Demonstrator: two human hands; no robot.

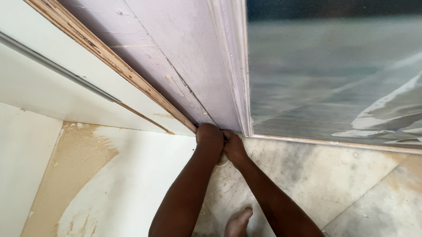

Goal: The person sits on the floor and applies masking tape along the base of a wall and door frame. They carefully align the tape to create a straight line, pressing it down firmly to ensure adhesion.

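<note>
Both of my hands meet at the foot of a pale lilac wall panel (186,60), right where it reaches the floor. My left hand (209,136) is closed into a fist against the panel's bottom edge. Touching it from the right, my right hand (234,149) is also curled, and a small pale object shows just beneath the two hands; what it is cannot be made out. A white moulded frame strip (233,56) runs down to the hands along the panel's right side.
A plywood-edged board (111,61) leans at the left above a white sheet (126,190) with brown patches on the floor. A glass pane (347,67) with plastic film fills the right. Stone floor tiles (326,174) lie below; my bare foot (237,229) stands there.
</note>
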